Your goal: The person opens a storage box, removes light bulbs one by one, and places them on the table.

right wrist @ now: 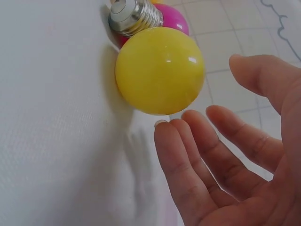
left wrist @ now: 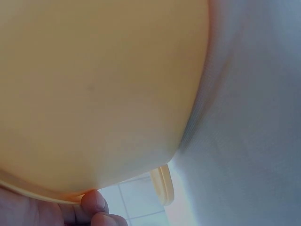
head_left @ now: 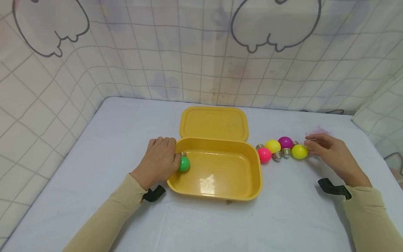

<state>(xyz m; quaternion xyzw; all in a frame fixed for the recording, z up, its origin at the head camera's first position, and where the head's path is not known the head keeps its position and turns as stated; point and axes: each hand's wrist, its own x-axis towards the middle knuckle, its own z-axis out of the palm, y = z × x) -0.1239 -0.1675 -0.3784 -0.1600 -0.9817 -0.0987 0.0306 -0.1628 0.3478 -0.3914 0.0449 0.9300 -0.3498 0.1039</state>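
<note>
My left hand (head_left: 160,159) grips the left rim of an open yellow plastic box (head_left: 217,196). In the left wrist view, curled fingertips (left wrist: 94,202) show against the box's outer wall (left wrist: 103,94). A green light bulb (head_left: 184,163) lies inside, close beside that hand, partly covered by it. On the right, my right hand (head_left: 329,154) is spread beside a yellow bulb (head_left: 299,152). The right wrist view shows thumb and fingers apart around this bulb (right wrist: 160,70), with the fingertips right at its edge.
Beyond the box lies its yellow lid (head_left: 214,123). Between box and right hand, a pink bulb (head_left: 264,155), another yellow bulb (head_left: 272,146) and a purple bulb (head_left: 285,142) lie clustered on the white-covered table (head_left: 201,227). A grid-patterned curtain (head_left: 201,63) hangs behind.
</note>
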